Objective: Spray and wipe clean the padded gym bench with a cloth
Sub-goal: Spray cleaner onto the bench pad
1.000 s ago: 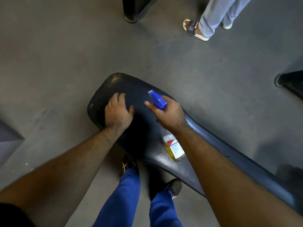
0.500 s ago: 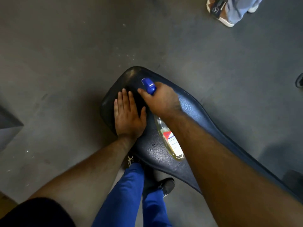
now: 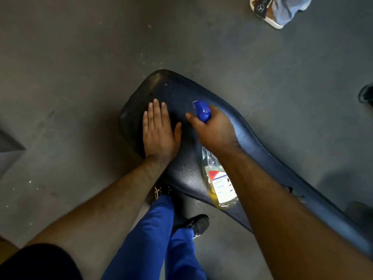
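Note:
The black padded bench [image 3: 262,150] runs from the middle of the view down to the lower right, its wide end toward the far left. My left hand [image 3: 159,130] lies flat on that wide end, fingers straight and together. My right hand [image 3: 214,132] grips the neck of a clear spray bottle [image 3: 220,184] with yellow liquid and a blue trigger head [image 3: 201,110], held just above the pad to the right of my left hand. Small wet spots show on the pad beyond my left fingertips. No cloth is visible.
Grey floor [image 3: 80,77] surrounds the bench. Another person's sandalled foot [image 3: 266,13] stands at the top right. A dark object [image 3: 366,96] sits at the right edge and a grey shape [image 3: 8,150] at the left edge. My blue-trousered legs [image 3: 153,235] stand beside the bench.
My left hand went from curled over the pad's end to lying flat with straight fingers. My right hand with the bottle shifted slightly right, away from the left.

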A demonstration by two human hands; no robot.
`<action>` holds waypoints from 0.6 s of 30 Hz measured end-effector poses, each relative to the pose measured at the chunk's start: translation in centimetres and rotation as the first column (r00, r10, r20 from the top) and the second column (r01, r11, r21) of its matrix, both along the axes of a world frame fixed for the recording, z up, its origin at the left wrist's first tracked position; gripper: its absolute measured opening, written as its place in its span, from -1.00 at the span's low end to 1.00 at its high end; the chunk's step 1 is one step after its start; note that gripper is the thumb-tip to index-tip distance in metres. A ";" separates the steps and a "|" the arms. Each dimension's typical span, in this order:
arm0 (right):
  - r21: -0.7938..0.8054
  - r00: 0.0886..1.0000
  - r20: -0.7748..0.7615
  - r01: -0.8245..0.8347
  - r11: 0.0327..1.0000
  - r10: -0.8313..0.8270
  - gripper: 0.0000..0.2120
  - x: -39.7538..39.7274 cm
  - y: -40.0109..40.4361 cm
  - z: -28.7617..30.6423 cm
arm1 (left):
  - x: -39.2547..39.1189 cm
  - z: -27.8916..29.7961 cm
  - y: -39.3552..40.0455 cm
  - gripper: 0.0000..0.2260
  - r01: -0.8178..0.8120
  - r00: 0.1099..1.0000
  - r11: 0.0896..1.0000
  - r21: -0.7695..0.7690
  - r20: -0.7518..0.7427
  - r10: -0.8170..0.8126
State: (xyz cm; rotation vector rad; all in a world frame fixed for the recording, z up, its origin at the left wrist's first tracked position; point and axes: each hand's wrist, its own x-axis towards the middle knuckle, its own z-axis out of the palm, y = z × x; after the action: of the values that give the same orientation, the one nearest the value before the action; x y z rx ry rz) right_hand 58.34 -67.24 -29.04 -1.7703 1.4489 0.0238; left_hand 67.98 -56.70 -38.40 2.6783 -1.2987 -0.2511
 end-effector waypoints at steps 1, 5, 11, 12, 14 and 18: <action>0.010 0.999 0.015 0.034 0.999 -0.034 -0.63 -0.8 0.3 0.0 | -1.3 0.1 0.2 -0.37 0.034 0.999 0.999 -0.032 -0.030 -0.035; 0.018 0.994 0.020 0.110 0.994 -0.110 -0.60 -3.3 1.0 0.0 | -5.0 -0.6 0.9 -0.33 0.129 0.991 0.992 0.005 -0.042 -0.129; 0.010 0.983 0.027 0.184 0.983 -0.184 -0.64 -6.4 1.4 0.4 | -5.5 -0.7 0.7 -0.32 0.113 0.993 0.987 0.110 0.022 -0.116; 0.018 0.979 0.038 0.202 0.979 -0.202 -0.63 -7.0 1.6 0.7 | -5.7 -0.5 0.6 -0.33 0.112 0.993 0.988 0.104 0.024 -0.115; 0.030 0.971 0.043 0.235 0.972 -0.236 -0.58 -8.6 2.2 1.2 | -7.0 0.2 0.4 -0.34 0.119 0.993 0.988 0.094 0.002 -0.119; 0.008 0.958 -0.007 0.287 0.958 -0.286 -0.64 -12.8 3.1 1.6 | -13.4 0.9 1.3 -0.34 0.324 0.946 0.942 0.086 -0.025 -0.323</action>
State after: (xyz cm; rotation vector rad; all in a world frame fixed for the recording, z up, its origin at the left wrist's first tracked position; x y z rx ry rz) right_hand 45.54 -64.12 -27.42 -1.5385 1.6940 -0.1160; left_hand 54.54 -55.40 -37.49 2.5140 -1.7618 -0.3684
